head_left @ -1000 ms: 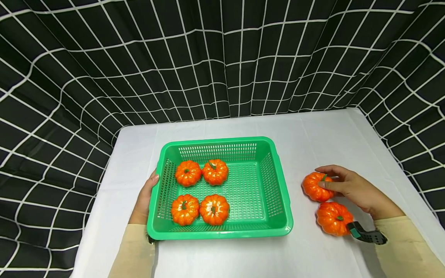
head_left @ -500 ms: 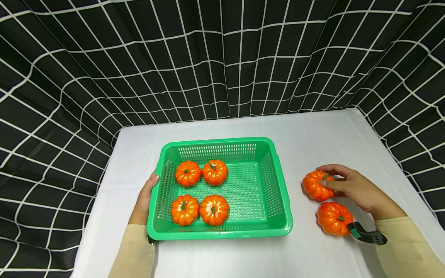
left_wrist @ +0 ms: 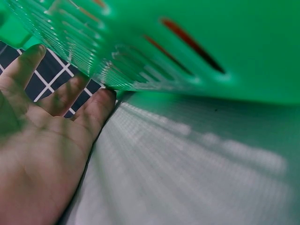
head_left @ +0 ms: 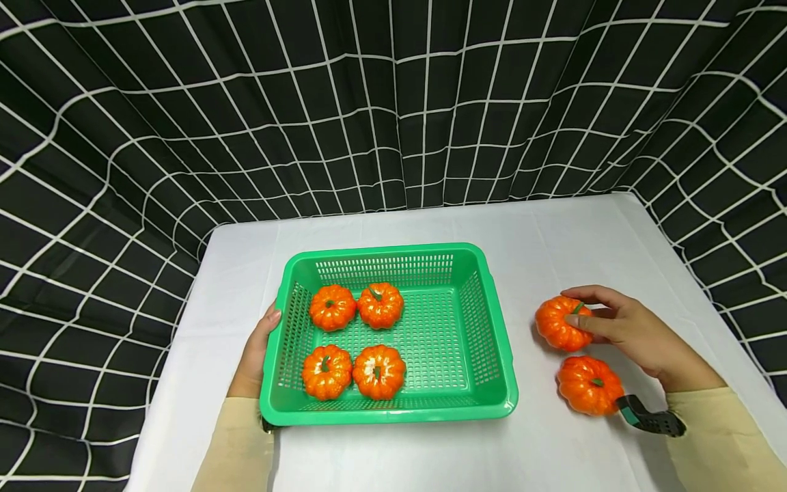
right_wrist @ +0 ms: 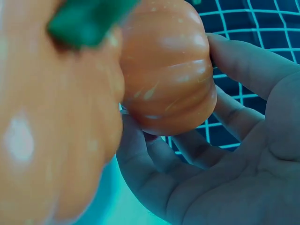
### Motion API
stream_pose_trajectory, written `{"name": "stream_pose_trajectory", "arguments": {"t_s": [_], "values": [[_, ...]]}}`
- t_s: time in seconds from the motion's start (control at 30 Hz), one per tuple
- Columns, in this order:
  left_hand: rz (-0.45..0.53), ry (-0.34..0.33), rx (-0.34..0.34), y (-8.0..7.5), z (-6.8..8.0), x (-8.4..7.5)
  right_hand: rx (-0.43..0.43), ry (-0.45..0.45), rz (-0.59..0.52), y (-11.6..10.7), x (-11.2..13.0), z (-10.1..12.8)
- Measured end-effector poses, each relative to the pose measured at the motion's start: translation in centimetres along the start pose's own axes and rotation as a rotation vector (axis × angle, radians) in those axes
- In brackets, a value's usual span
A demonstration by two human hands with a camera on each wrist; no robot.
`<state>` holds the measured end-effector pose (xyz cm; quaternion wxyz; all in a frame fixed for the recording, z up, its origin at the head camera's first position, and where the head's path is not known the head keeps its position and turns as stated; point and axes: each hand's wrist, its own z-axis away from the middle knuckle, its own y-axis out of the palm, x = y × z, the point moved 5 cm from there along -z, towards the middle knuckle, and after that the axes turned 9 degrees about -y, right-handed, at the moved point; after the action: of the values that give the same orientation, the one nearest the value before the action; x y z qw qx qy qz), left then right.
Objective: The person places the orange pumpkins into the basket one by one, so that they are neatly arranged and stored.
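At the right of the head view, my right hand (head_left: 627, 328) grips a small orange pumpkin (head_left: 558, 324) with a green stem, thumb on the near side and fingers round the far side. The right wrist view shows the fingers curled about this pumpkin (right_wrist: 168, 70). A second pumpkin (head_left: 590, 386) sits on the table just nearer me, below the right wrist; it looms large (right_wrist: 56, 136) in the right wrist view. My left hand (head_left: 255, 355) rests against the left side of a green plastic basket (head_left: 501, 328), its fairly straight fingers (left_wrist: 96, 108) at the slotted wall.
Several pumpkins stand in the basket's left half: two behind (head_left: 333, 307), two in front (head_left: 378, 371). A white cloth covers the table (head_left: 393, 458). Black curtain (head_left: 369, 102) with a white grid hangs behind and at both sides. A dark wrist strap (head_left: 652, 417) shows near the second pumpkin.
My right hand and its pumpkin have shifted slightly away from me, opening a gap to the second pumpkin, which has moved very slightly. The left hand and basket stay put.
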<state>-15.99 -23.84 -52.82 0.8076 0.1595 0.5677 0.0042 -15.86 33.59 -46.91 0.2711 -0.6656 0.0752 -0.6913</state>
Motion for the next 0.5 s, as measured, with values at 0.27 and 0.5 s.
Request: {"name": "stream_pose_trajectory", "arguments": {"t_s": [0.27,0.5], "values": [[-0.025,0.026,-0.031,-0.1,-0.1,-0.1,-0.023,-0.033,0.019,-0.2,0.9,0.1],[-0.013,0.008,-0.013,-0.1,-0.2,0.0,-0.034,-0.037,0.037,-0.2,1.7,0.2]]}}
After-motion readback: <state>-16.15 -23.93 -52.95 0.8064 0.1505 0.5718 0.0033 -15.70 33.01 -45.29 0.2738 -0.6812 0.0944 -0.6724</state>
